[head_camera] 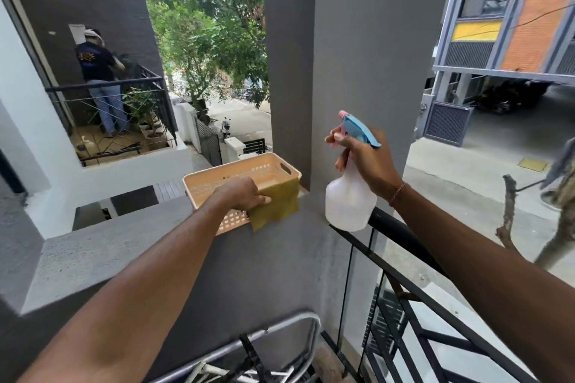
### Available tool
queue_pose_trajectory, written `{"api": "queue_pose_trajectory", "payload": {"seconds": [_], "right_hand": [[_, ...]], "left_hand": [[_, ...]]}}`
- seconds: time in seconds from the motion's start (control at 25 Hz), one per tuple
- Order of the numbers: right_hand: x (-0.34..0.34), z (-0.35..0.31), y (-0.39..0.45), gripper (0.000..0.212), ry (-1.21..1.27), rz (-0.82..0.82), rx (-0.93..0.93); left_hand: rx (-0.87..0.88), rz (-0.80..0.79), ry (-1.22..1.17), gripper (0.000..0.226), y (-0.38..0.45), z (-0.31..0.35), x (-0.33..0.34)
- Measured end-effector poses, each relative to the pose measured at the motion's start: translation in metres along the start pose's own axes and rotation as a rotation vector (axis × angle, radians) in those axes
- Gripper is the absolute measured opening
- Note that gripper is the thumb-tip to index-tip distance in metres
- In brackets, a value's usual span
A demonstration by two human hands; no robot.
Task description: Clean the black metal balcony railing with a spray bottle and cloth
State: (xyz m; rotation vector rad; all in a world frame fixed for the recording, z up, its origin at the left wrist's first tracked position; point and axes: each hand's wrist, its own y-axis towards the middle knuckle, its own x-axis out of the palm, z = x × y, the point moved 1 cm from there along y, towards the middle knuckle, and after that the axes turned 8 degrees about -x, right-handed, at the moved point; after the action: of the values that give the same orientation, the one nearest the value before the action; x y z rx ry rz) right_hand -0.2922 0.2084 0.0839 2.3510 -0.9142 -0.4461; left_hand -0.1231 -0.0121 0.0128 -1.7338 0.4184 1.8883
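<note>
My right hand [367,162] holds a white spray bottle [348,199] with a blue and pink trigger head, upright just above the top bar of the black metal railing [401,236]. The railing runs from the grey pillar down to the lower right. My left hand [242,193] grips a yellow-green cloth [277,205] that drapes over the near rim of a peach plastic basket [224,177]. The basket stands on the grey ledge left of the pillar.
A broad grey pillar [351,56] rises behind the bottle. The grey ledge [130,246] spreads left. A metal frame [273,339] lies at the bottom. Another person [99,78] stands on a neighbouring balcony at the far left. The street lies below on the right.
</note>
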Motion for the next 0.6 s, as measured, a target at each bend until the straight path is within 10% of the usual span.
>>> {"api": "queue_pose_trajectory", "payload": {"seconds": [0.16, 0.36, 0.6], "right_hand": [[-0.006, 0.024, -0.030, 0.017, -0.043, 0.007, 0.085], [0.008, 0.040, -0.051, 0.030, -0.157, -0.117, 0.141], [0.034, 0.033, -0.059, 0.056, -0.301, -0.224, 0.257]], "left_hand": [[0.005, 0.059, 0.001, 0.051, -0.007, 0.000, 0.001], [0.304, 0.547, -0.418, 0.061, -0.049, 0.028, -0.001], [0.481, 0.061, -0.626, 0.092, -0.083, 0.079, 0.044]]}}
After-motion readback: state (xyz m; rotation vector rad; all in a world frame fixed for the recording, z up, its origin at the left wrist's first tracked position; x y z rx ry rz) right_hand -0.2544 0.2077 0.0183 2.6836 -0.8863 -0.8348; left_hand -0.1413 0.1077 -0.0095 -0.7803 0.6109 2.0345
